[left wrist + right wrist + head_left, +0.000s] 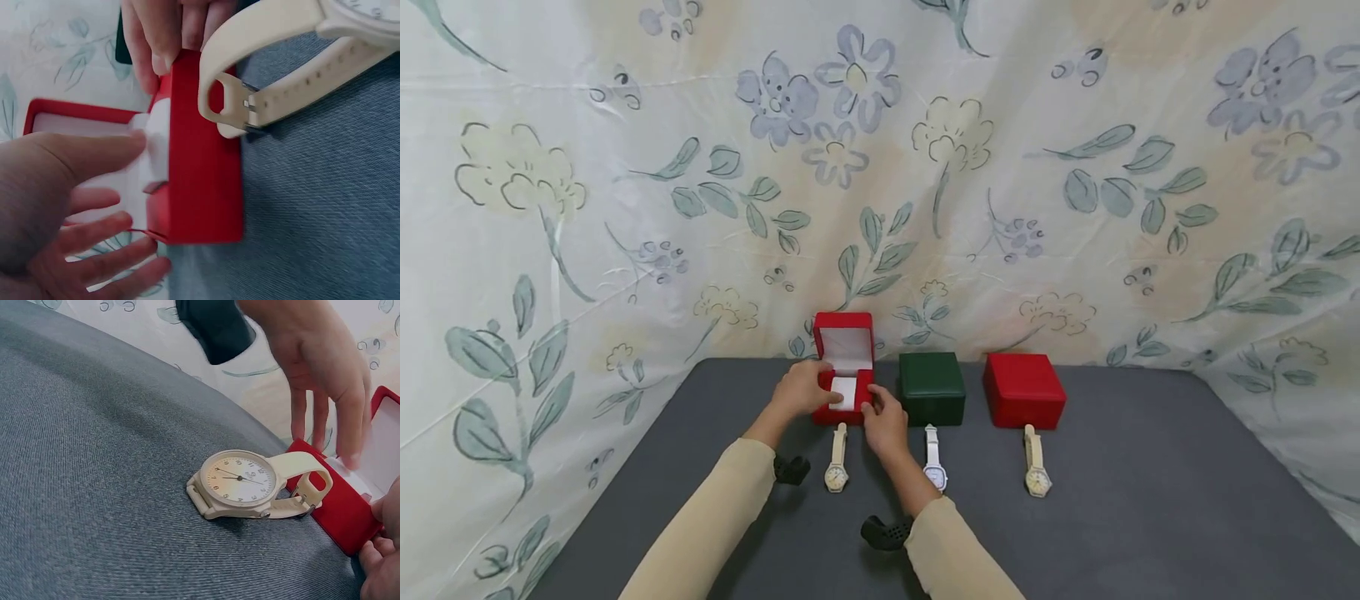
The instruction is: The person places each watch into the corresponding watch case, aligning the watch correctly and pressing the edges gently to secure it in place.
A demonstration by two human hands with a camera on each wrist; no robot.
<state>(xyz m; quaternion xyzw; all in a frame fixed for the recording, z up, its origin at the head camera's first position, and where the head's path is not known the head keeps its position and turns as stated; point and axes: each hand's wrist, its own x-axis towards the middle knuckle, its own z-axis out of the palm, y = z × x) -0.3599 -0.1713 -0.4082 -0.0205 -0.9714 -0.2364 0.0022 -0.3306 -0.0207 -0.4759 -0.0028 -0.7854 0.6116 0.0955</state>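
Note:
A red watch box [844,412] stands with its lid raised, a white cushion [843,392] inside. My left hand [801,390] is over the box's left part. In the left wrist view its thumb [106,153] reaches to the white cushion, while the other fingers spread loosely beside the box. At the right front corner, my right hand [886,421] holds the box, thumb at the rim and fingers against the side. A cream wristwatch [837,467] lies in front of the box, strap end towards it; the right wrist view shows its dial [239,478].
To the right stand a closed green box [932,387] and a closed red box [1024,390]. A white watch [934,458] and another cream watch [1036,467] lie in front of them. The dark table [1120,517] ends at a floral cloth backdrop [880,183].

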